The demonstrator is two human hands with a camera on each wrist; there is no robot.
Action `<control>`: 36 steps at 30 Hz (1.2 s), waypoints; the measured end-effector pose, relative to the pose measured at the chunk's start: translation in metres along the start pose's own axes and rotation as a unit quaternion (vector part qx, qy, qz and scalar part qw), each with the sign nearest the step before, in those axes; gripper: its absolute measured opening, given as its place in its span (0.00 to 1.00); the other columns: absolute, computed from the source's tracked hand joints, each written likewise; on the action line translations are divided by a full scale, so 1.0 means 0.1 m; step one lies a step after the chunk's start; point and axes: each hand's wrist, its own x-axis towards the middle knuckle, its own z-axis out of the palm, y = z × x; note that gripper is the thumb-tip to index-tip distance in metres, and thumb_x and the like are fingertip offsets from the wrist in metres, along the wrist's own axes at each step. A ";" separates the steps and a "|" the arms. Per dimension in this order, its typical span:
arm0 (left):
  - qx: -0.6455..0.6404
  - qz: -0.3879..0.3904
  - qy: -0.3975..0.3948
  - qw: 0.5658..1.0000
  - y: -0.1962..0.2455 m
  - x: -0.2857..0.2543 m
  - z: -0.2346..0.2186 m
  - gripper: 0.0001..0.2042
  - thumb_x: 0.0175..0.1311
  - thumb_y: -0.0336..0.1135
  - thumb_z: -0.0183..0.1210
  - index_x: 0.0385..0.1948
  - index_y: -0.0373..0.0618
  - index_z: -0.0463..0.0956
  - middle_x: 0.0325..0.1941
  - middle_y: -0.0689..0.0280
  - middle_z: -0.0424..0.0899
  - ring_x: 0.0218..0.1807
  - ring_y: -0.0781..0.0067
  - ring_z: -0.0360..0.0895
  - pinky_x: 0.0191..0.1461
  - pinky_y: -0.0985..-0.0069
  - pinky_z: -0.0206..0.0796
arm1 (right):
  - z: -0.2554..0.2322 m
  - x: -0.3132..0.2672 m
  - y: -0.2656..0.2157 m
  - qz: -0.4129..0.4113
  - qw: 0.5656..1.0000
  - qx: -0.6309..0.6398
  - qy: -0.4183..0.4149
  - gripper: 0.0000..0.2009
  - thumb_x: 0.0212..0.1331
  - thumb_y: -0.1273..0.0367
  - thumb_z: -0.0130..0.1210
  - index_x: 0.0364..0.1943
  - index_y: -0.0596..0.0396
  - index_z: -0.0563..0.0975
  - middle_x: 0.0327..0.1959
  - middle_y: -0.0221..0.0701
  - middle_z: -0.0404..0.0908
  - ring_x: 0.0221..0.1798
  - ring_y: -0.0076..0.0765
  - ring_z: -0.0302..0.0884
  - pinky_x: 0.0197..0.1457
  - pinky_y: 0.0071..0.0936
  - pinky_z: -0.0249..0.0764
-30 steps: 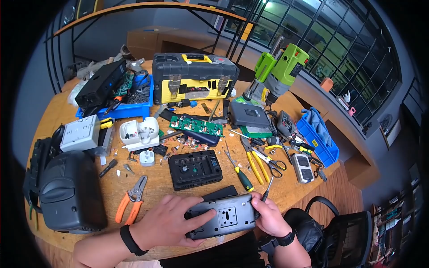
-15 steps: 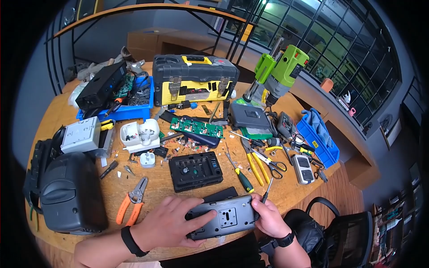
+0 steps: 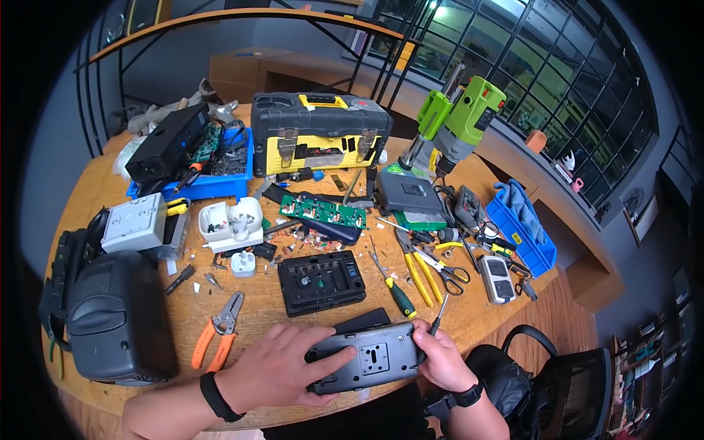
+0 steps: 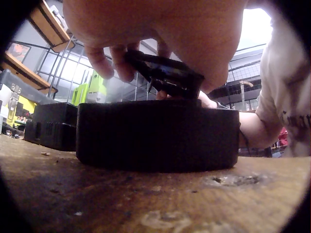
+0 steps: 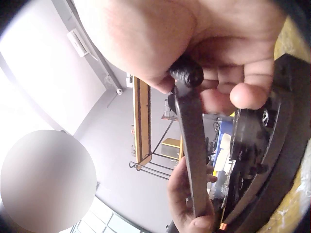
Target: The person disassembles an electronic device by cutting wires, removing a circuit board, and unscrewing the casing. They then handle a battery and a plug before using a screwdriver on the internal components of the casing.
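A dark grey plastic cover (image 3: pixel 374 357) with a square, hole-dotted plate in its middle is held over the front edge of the workbench. My left hand (image 3: pixel 282 367) grips its left end, fingers across the face and thumb along the near edge. At the right end my right hand (image 3: pixel 442 358) pinches the cover, thumb on top. A slim screwdriver (image 3: pixel 439 314) is also in that hand, its metal shaft pointing away and its dark handle (image 5: pixel 187 72) against the palm. Under the cover a black casing (image 4: pixel 158 136) sits on the wood, mostly hidden in the head view.
Ahead lies an open black housing (image 3: pixel 321 282). Orange-handled wire strippers (image 3: pixel 218 334) are at left, near a bulky black case (image 3: pixel 121 319). A green-handled screwdriver (image 3: pixel 400 295), yellow-handled pliers (image 3: pixel 418 275) and scissors (image 3: pixel 453 274) lie right. Farther back stand a toolbox (image 3: pixel 320 132) and green drill (image 3: pixel 473 114).
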 end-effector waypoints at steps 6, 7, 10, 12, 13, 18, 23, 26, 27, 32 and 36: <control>-0.004 -0.001 -0.004 1.000 0.00 -0.01 0.01 0.38 0.51 0.59 0.75 0.68 0.67 0.75 0.59 0.58 0.77 0.56 0.55 0.78 0.54 0.61 0.69 | 0.02 -0.02 -0.01 0.005 0.999 0.004 0.032 0.11 0.78 0.62 0.54 0.52 0.55 0.77 0.46 0.23 0.79 0.49 0.21 0.77 0.57 0.25 0.73; -0.009 -0.001 -0.005 1.000 0.00 -0.01 0.01 0.38 0.51 0.59 0.75 0.68 0.67 0.75 0.59 0.57 0.77 0.56 0.55 0.78 0.55 0.61 0.69 | -0.01 -0.02 0.00 0.002 1.000 -0.002 0.020 0.12 0.78 0.62 0.54 0.52 0.55 0.77 0.46 0.23 0.79 0.49 0.21 0.77 0.57 0.26 0.73; -0.013 -0.003 -0.006 1.000 0.00 -0.01 0.00 0.39 0.51 0.59 0.75 0.69 0.67 0.74 0.59 0.57 0.78 0.56 0.54 0.78 0.55 0.60 0.69 | 0.02 -0.03 -0.01 0.005 0.999 -0.003 0.033 0.12 0.78 0.62 0.54 0.53 0.55 0.77 0.47 0.22 0.79 0.50 0.21 0.76 0.58 0.26 0.72; -0.010 -0.002 -0.007 1.000 0.00 -0.01 0.01 0.39 0.52 0.59 0.75 0.69 0.67 0.74 0.60 0.57 0.78 0.57 0.54 0.78 0.55 0.60 0.69 | -0.02 -0.04 0.01 0.004 1.000 0.001 0.024 0.11 0.78 0.62 0.54 0.52 0.55 0.77 0.46 0.22 0.79 0.50 0.21 0.76 0.58 0.26 0.72; -0.008 0.000 -0.009 1.000 -0.01 -0.02 0.01 0.39 0.52 0.59 0.75 0.69 0.67 0.74 0.60 0.57 0.78 0.57 0.54 0.78 0.55 0.60 0.69 | -0.03 -0.03 0.02 0.003 1.000 0.004 0.015 0.11 0.78 0.62 0.54 0.52 0.55 0.77 0.46 0.22 0.78 0.50 0.21 0.75 0.58 0.26 0.72; -0.009 0.002 -0.009 1.000 0.00 -0.01 0.01 0.39 0.52 0.60 0.75 0.69 0.66 0.73 0.60 0.56 0.78 0.57 0.54 0.78 0.56 0.60 0.69 | 0.00 -0.05 0.01 0.000 1.000 -0.007 0.023 0.13 0.80 0.62 0.51 0.55 0.56 0.76 0.46 0.22 0.78 0.50 0.19 0.73 0.59 0.26 0.70; -0.008 0.005 -0.008 1.000 0.00 -0.01 0.02 0.39 0.53 0.60 0.75 0.70 0.66 0.73 0.61 0.56 0.78 0.58 0.54 0.78 0.56 0.60 0.69 | 0.00 -0.04 0.01 0.000 1.000 -0.003 0.005 0.17 0.81 0.61 0.48 0.61 0.58 0.76 0.49 0.23 0.80 0.52 0.20 0.73 0.61 0.26 0.69; 0.000 0.004 -0.006 1.000 0.00 -0.02 0.01 0.39 0.53 0.60 0.74 0.70 0.66 0.74 0.61 0.56 0.78 0.58 0.55 0.78 0.57 0.61 0.69 | 0.08 -0.04 -0.03 0.007 0.997 0.021 0.067 0.11 0.79 0.62 0.53 0.51 0.55 0.76 0.45 0.23 0.78 0.50 0.21 0.76 0.57 0.26 0.73; 0.000 0.008 -0.007 1.000 -0.01 -0.02 0.01 0.39 0.53 0.60 0.74 0.69 0.66 0.74 0.61 0.56 0.78 0.58 0.55 0.78 0.57 0.61 0.69 | 0.01 -0.04 0.01 0.002 0.999 0.021 0.040 0.12 0.79 0.62 0.53 0.53 0.56 0.76 0.47 0.24 0.79 0.51 0.22 0.77 0.59 0.27 0.74; 0.003 0.010 -0.013 1.000 -0.01 -0.02 0.02 0.38 0.53 0.60 0.74 0.69 0.66 0.74 0.61 0.56 0.78 0.59 0.55 0.78 0.56 0.61 0.69 | -0.05 -0.04 0.07 0.008 0.999 0.041 0.028 0.16 0.79 0.62 0.53 0.60 0.59 0.76 0.52 0.27 0.81 0.55 0.25 0.79 0.63 0.31 0.75; 0.003 0.014 -0.006 1.000 -0.02 -0.02 0.03 0.38 0.53 0.60 0.74 0.69 0.66 0.74 0.61 0.56 0.78 0.58 0.55 0.78 0.56 0.60 0.69 | -0.03 -0.03 0.06 -0.002 0.999 0.037 0.021 0.17 0.79 0.62 0.53 0.61 0.60 0.75 0.53 0.28 0.82 0.56 0.27 0.80 0.64 0.31 0.75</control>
